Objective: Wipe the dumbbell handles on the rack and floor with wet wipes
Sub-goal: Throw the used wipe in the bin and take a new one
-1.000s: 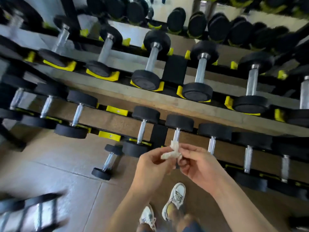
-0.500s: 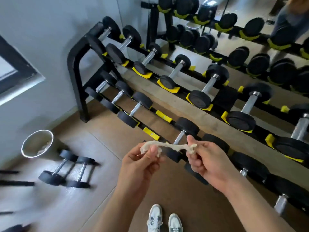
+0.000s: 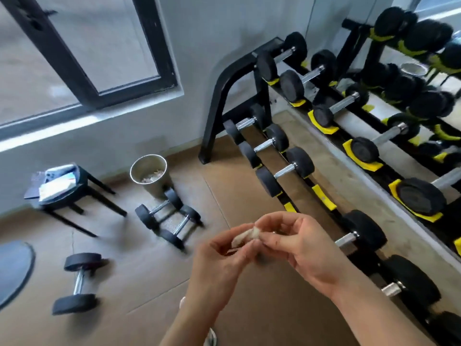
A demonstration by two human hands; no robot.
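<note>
A small crumpled, dirty white wet wipe [image 3: 245,236] is pinched between my left hand [image 3: 224,258] and my right hand [image 3: 299,245], held at chest height over the brown floor. To the right runs a black two-tier dumbbell rack [image 3: 224,96] with yellow cradles, carrying several black dumbbells with chrome handles [image 3: 287,171]. On the floor to the left lie a pair of small dumbbells [image 3: 169,218] side by side and a single dumbbell [image 3: 79,283] nearer to me.
A metal bin [image 3: 149,178] holding used wipes stands by the wall next to the floor pair. A dark stool [image 3: 72,196] carries a pack of wipes and other items. A window sits above, a grey mat edge at far left, a mirror behind the rack.
My view has swung left from the rack toward the wall, bin and stool. The wipe, stretched between both hands half a second ago, is now bunched into a small wad.
</note>
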